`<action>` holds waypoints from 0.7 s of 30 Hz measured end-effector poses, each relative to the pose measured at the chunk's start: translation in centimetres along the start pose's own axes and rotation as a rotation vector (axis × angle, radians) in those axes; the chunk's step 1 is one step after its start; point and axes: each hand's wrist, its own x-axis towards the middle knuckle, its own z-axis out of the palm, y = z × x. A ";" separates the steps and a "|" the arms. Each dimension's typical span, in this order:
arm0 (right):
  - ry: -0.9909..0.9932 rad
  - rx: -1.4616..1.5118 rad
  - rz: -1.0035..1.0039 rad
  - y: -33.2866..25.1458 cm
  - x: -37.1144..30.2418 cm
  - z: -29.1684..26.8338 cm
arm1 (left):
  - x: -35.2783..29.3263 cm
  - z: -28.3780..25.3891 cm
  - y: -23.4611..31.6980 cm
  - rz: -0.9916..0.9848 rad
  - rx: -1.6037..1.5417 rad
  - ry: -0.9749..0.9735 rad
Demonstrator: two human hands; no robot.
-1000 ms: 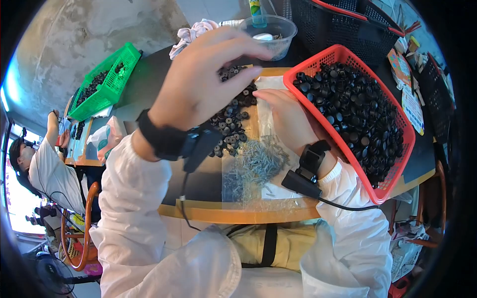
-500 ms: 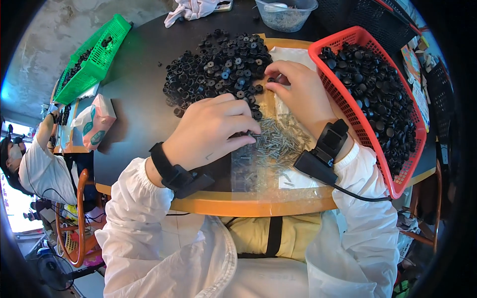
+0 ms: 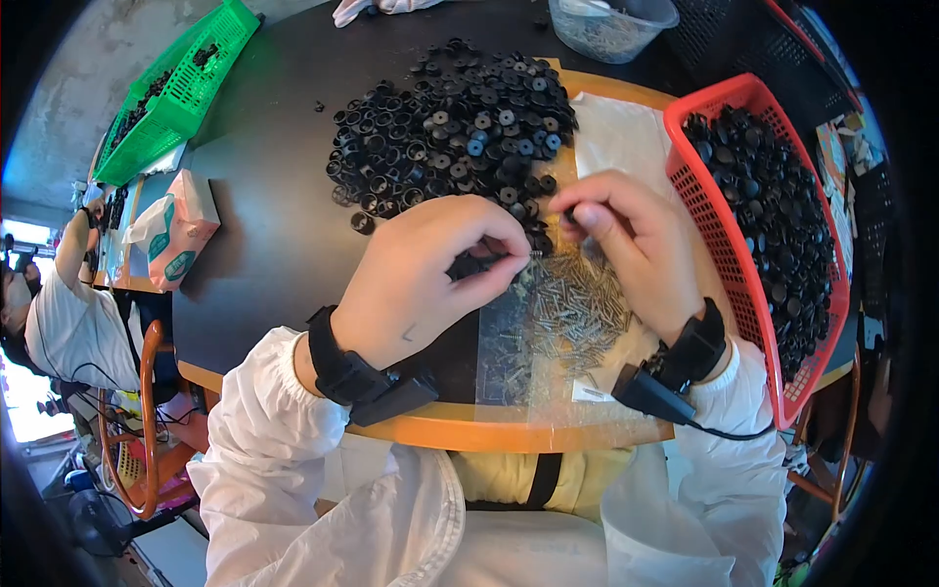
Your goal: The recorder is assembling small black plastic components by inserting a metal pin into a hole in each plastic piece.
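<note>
My left hand [image 3: 426, 266] pinches a small metal screw [image 3: 535, 254] between thumb and forefinger, its end showing past the fingertips. Just to the right, my right hand [image 3: 641, 240] holds a small round black plastic piece [image 3: 570, 216] between thumb and fingers. The two sets of fingertips are close but apart. Beneath them lies a heap of loose silver screws [image 3: 585, 305] on a clear plastic sheet. Beyond my left hand spreads a large pile of black plastic pieces [image 3: 455, 147], some ring-shaped, some discs with a centre hole.
At the right stands a red basket [image 3: 719, 247] full of black round caps. A clear tub [image 3: 626, 41] sits at the back. To the left are a tissue box [image 3: 196, 230] and a green basket [image 3: 201, 93]; another person [image 3: 78, 318] works beyond them.
My right hand has come down toward my left with the black piece. The left fingertips have left the screw heap, and a screw now shows in them. The whole view has shifted slightly.
</note>
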 end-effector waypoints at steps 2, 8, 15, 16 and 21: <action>0.031 0.111 0.002 0.6 -0.1 0.7 | 0.0 0.2 0.0 -0.168 -0.270 0.064; 0.032 0.293 0.045 0.5 -0.2 0.2 | 0.3 -0.4 -0.4 -0.080 -0.219 0.096; 0.007 0.197 0.016 0.2 0.0 0.8 | -0.1 0.0 0.0 -0.298 -0.466 0.119; 0.024 0.287 0.030 0.4 -0.1 1.1 | -0.1 0.1 -0.1 -0.294 -0.466 0.121; -0.011 0.222 -0.029 -0.6 -0.6 1.4 | 0.1 -0.2 -0.9 0.096 -0.195 0.184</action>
